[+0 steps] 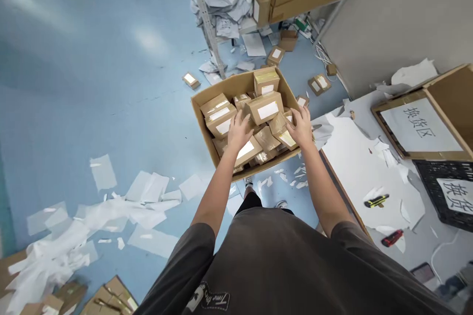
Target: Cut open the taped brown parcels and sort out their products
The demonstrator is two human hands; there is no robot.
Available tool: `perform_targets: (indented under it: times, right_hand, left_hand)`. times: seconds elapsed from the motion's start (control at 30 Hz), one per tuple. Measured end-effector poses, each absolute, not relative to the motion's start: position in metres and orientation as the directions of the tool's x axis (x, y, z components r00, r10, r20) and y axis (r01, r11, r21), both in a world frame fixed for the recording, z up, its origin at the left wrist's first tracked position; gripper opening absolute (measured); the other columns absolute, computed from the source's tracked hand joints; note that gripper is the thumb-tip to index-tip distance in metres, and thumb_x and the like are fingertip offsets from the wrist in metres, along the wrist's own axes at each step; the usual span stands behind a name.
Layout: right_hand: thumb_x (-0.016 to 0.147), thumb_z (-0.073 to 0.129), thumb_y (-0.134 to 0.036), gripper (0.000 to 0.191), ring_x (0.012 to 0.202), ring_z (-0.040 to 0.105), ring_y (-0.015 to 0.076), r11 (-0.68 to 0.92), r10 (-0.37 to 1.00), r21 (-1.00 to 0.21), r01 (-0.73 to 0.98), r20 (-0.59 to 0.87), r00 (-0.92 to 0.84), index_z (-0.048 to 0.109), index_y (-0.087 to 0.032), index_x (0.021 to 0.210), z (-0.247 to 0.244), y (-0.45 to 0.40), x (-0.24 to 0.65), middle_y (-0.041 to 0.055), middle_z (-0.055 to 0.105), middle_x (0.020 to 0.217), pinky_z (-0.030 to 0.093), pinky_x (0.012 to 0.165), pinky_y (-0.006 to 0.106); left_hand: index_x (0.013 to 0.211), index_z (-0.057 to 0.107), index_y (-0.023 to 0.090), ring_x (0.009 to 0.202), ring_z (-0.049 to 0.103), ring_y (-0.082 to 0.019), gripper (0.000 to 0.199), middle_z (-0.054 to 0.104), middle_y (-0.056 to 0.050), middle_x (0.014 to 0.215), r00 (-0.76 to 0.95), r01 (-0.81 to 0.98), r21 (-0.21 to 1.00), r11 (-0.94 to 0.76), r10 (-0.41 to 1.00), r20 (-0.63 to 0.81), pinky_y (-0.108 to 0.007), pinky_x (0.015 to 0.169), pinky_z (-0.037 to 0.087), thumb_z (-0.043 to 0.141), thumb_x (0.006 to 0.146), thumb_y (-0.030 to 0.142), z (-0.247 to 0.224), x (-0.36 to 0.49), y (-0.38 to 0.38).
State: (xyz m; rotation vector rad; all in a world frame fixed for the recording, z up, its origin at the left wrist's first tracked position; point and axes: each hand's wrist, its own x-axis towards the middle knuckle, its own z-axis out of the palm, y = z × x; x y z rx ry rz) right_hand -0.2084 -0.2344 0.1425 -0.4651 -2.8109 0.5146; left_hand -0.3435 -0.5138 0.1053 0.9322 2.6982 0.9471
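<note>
A large open cardboard carton (202, 123) in front of me is filled with small brown cardboard boxes that carry white labels. My left hand (239, 132) is over the boxes in its middle, fingers spread, close beside a labelled box (264, 108) that lies on top. Near the carton's right wall, my right hand (300, 130) reaches in with thumb and fingers apart, next to a taped box (283, 129). Contact between the fingertips and the boxes is hard to make out. Another box (266, 80) rests against the far corner of the carton.
At right stands a table (354, 157) with a yellow cutter (376, 201), a red cutter (392, 238), a black crate (436, 182) and a signed carton (421, 123). Paper sheets (148, 189) litter the blue floor. A rack (202, 5) holds packages behind the carton.
</note>
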Motion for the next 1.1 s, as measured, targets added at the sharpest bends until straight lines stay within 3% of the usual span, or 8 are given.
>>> perform_targets:
  times: [0.23,0.43,0.53,0.73,0.87,0.97,1.1]
  right_hand:
    - [0.094,0.067,-0.038,0.07,0.16,0.032,0.0434,0.761,0.546,-0.409,0.504,-0.016,-0.838,0.051,-0.021,0.16,0.05,-0.193,-0.157,0.0191,0.04,0.172,0.031,0.13,0.071]
    - [0.094,0.067,-0.033,0.077,0.151,0.045,0.0418,0.599,0.631,-0.393,0.698,-0.304,-0.713,0.045,-0.015,0.166,-0.022,-0.178,-0.129,0.0238,0.044,0.166,0.039,0.127,0.062]
    - [0.095,0.071,-0.037,0.08,0.145,0.048,0.0434,0.558,0.648,-0.35,0.752,-0.383,-0.659,0.043,-0.016,0.167,-0.041,-0.179,-0.124,0.0243,0.049,0.162,0.039,0.124,0.064]
    - [0.093,0.081,-0.055,0.088,0.137,0.055,0.0446,0.523,0.653,-0.344,0.78,-0.426,-0.626,0.046,-0.021,0.166,-0.043,-0.174,-0.13,0.0236,0.056,0.154,0.043,0.119,0.062]
    - [0.092,0.084,-0.055,0.095,0.129,0.064,0.0408,0.515,0.58,-0.395,0.761,-0.493,-0.648,0.042,-0.022,0.171,-0.032,-0.175,-0.132,0.0206,0.063,0.143,0.048,0.116,0.053]
    - [0.092,0.083,-0.05,0.097,0.13,0.066,0.0395,0.47,0.591,-0.437,0.767,-0.49,-0.641,0.038,-0.022,0.173,-0.022,-0.189,-0.133,0.0194,0.06,0.142,0.051,0.115,0.05]
    - [0.093,0.08,-0.037,0.096,0.136,0.062,0.0406,0.453,0.646,-0.485,0.748,-0.401,-0.65,0.034,-0.025,0.175,0.002,-0.207,-0.134,0.0193,0.054,0.147,0.051,0.117,0.054]
  left_hand:
    - [0.167,0.048,0.027,0.166,0.027,-0.043,0.087,0.028,-0.013,0.182,-0.565,0.573,0.685,0.451,0.822,-0.068,-0.061,0.136,0.029,0.083,0.09,0.046,0.016,-0.332,-0.393]
    - [0.175,0.034,0.025,0.167,0.023,-0.047,0.113,0.021,-0.013,0.184,-0.433,0.528,0.727,0.439,0.876,-0.214,-0.061,0.136,0.026,0.089,0.081,0.054,-0.052,-0.357,-0.33]
    - [0.178,0.025,0.028,0.168,0.025,-0.046,0.121,0.02,-0.014,0.184,-0.366,0.495,0.771,0.402,0.901,-0.234,-0.062,0.134,0.028,0.09,0.079,0.057,-0.07,-0.371,-0.323]
    - [0.172,0.036,0.022,0.159,0.044,-0.04,0.12,0.041,-0.016,0.175,-0.278,0.356,0.885,0.299,0.938,-0.205,-0.058,0.132,0.037,0.093,0.073,0.061,-0.069,-0.399,-0.337]
    - [0.174,0.031,0.018,0.154,0.052,-0.037,0.126,0.042,-0.019,0.175,-0.218,0.227,0.933,0.279,0.948,-0.23,-0.052,0.126,0.047,0.092,0.073,0.062,-0.061,-0.408,-0.351]
    - [0.173,0.035,0.018,0.156,0.049,-0.037,0.12,0.044,-0.019,0.174,-0.234,0.295,0.913,0.282,0.948,-0.217,-0.052,0.131,0.041,0.094,0.074,0.052,-0.046,-0.4,-0.359]
    - [0.166,0.047,0.022,0.161,0.044,-0.035,0.101,0.049,-0.015,0.17,-0.345,0.463,0.833,0.303,0.927,-0.145,-0.052,0.136,0.033,0.092,0.077,0.039,-0.005,-0.376,-0.368]
